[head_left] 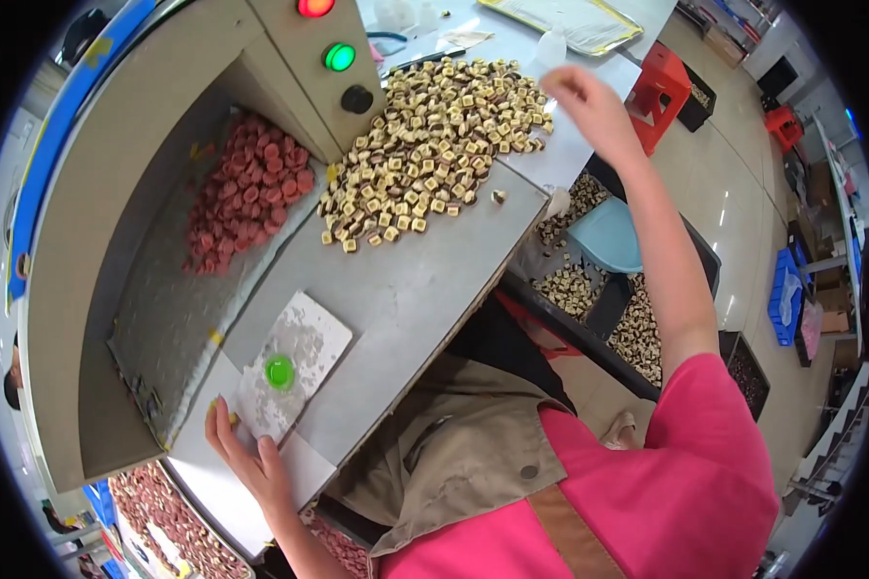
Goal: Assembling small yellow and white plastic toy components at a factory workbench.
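My left hand (249,465) rests at the near left of the work surface, fingers stretched and thumb apart. A small yellowish spot shows at its fingertips; I cannot make out whether it is a loose piece. Beside it lies a worn white rectangular plate (311,333) with a small bright green round thing (279,372) on it. My right hand (589,104) is raised at the far right edge of a heap of small square cream-and-brown pieces (434,135). Its fingers are curled together, and whatever is between them is hidden. One loose piece (498,196) lies apart from the heap.
A beige machine housing (126,125) with lit red and green buttons arches over a heap of dark-red round pieces (251,188) at left. Below the table's right edge stands a black crate (700,253) of pieces with a light-blue scoop (608,236). A red stool (658,92) stands beyond.
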